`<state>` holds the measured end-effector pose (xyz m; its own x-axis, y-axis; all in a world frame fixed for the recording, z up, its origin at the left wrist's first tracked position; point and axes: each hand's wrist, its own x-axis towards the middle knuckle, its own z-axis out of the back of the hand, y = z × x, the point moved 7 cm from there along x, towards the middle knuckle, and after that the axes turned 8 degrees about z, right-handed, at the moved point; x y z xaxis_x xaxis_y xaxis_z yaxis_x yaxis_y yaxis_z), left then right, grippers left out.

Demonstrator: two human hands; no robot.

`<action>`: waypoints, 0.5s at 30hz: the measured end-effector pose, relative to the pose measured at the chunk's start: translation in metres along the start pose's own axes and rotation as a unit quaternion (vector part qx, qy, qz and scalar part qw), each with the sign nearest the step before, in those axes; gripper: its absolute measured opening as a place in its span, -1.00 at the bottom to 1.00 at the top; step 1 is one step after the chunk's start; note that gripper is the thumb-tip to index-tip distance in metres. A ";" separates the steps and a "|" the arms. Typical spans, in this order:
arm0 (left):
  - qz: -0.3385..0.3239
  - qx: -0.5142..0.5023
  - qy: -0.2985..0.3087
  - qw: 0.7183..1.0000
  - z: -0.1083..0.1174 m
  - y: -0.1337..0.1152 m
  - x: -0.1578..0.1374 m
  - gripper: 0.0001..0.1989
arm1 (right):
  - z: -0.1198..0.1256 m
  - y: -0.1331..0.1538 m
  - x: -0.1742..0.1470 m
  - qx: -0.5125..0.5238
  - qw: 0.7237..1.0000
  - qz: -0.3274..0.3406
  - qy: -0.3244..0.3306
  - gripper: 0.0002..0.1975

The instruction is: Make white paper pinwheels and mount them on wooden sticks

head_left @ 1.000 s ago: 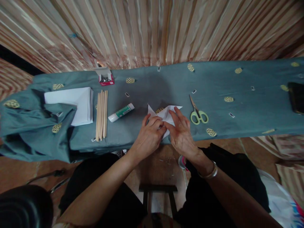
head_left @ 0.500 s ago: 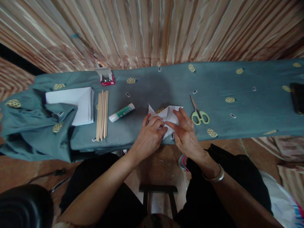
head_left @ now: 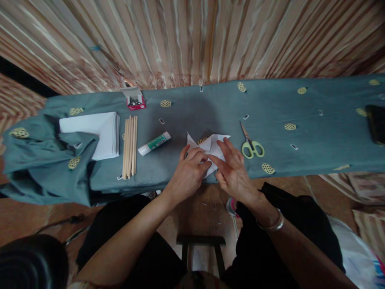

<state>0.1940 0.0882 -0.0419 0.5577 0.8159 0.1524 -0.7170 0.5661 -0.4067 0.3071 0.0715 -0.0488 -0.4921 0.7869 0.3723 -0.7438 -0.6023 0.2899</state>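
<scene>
A white paper (head_left: 215,141) with pointed corners, cut and folded somewhat like a pinwheel, lies near the table's front edge. My left hand (head_left: 189,170) is closed on its left side, fingers curled and thumb pressed near the middle. Over the right part is my right hand (head_left: 234,168), fingers stretched and apart; its index fingertip touches the centre beside my left fingers. Both hands hide much of the paper's lower half. Green-handled scissors (head_left: 252,146) lie just right of my right hand. A glue stick (head_left: 154,143) rests to the left of the paper.
Several wooden sticks (head_left: 130,146) lie side by side left of the glue stick. Beyond them are a stack of folded white paper (head_left: 108,136) and an open red box (head_left: 136,105) of small metal pieces. A dark object (head_left: 375,125) sits at the far right of the cloth-covered table (head_left: 270,104).
My right fingers have shifted slightly on the paper, with the index fingertip still at the centre. My left hand stays in place. The view has moved very little.
</scene>
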 end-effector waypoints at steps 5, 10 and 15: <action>0.008 -0.040 0.000 0.999 0.001 0.004 0.001 -0.71 | 0.006 0.000 -0.002 0.001 1.000 0.012 -0.007 -0.36; 0.020 -0.104 -0.007 0.994 0.005 0.009 0.002 -0.69 | 0.008 0.004 0.000 -0.006 0.999 0.030 -0.023 -0.55; 0.052 -0.170 -0.038 0.983 0.015 0.021 0.001 -0.64 | 0.011 0.004 0.002 0.000 0.999 0.009 -0.039 -0.60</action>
<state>0.1735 0.1025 -0.0368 0.4460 0.8814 0.1554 -0.5807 0.4171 -0.6991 0.3087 0.0692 -0.0370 -0.4685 0.7627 0.4458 -0.7349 -0.6165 0.2825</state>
